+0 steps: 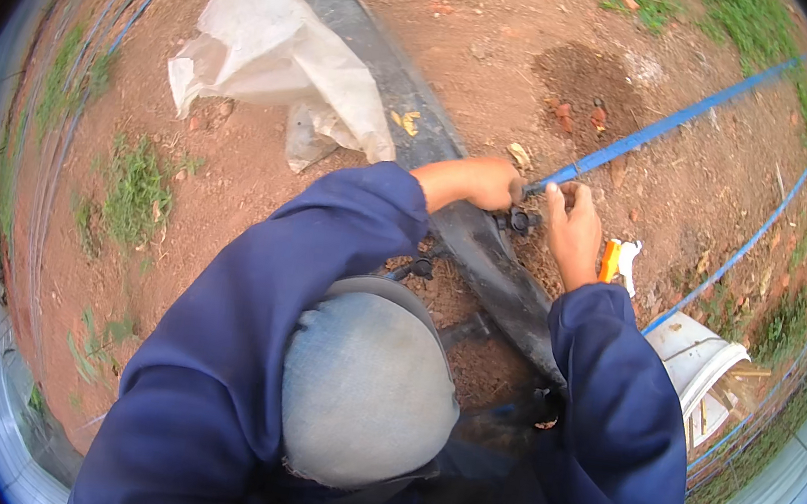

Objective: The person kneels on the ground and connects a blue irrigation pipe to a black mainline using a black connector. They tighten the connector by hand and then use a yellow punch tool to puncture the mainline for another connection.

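Note:
My left hand (pixel 497 185) is closed around a dark connector at the near end of a flat blue hose (pixel 682 117). The fingers of my right hand (pixel 575 231) are bent together at the lower edge of that hose, by its end; the exact contact is small and hard to see. Just below the left hand, a black valve-like fitting (pixel 520 221) sits beside a wide, flat black hose (pixel 420 113). The blue hose stretches off to the upper right.
A whitish plastic sheet (pixel 277 50) lies left of the black hose. An orange-and-white object (pixel 611 261) is beside my right wrist. A white bucket (pixel 688 353) lies at the right, near a thin blue line (pixel 752 242). Around them is reddish soil with grass tufts (pixel 134 194).

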Motion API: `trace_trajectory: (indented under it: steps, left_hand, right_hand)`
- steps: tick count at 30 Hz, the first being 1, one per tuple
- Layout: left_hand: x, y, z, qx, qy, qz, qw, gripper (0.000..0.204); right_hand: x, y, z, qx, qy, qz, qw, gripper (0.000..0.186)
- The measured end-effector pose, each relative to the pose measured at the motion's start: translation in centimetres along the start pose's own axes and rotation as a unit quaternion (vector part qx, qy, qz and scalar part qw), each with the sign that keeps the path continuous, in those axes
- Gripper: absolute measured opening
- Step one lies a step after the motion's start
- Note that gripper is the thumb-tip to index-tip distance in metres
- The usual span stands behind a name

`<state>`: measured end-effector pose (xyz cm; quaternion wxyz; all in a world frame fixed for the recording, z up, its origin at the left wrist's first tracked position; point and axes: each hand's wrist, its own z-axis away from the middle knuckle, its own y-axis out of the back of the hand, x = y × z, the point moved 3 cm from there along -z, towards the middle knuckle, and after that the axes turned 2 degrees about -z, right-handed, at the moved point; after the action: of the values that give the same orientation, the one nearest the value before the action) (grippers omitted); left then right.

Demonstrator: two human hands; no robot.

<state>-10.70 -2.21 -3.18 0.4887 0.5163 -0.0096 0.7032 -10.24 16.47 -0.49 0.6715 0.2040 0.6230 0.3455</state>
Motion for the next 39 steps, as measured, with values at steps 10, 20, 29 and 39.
trace_trajectory:
  steps: [10, 20, 29, 39]
  left_hand:
    - [0.8, 1.3, 2.8, -0.065, 0.014, 0.020, 0.998, 0.024]
    - [-0.1, 1.6, 1.0, -0.033, 0.050, 0.050, 0.997, 0.039]
    - [-0.2, 1.7, 0.9, -0.061, 0.092, 0.106, 0.988, 0.042]
    - [0.7, 2.5, 1.2, -0.070, 0.150, 0.095, 0.982, 0.040]
  right_hand:
    - [1.5, -2.9, 1.3, -0.185, -0.308, -0.361, 0.860, 0.036]
    - [0.3, -3.7, 0.0, -0.143, -0.268, -0.372, 0.877, 0.036]
    - [1.0, -3.5, -0.4, -0.170, -0.244, -0.372, 0.879, 0.036]
    - [1.1, -3.2, -0.7, -0.172, -0.224, -0.349, 0.894, 0.037]
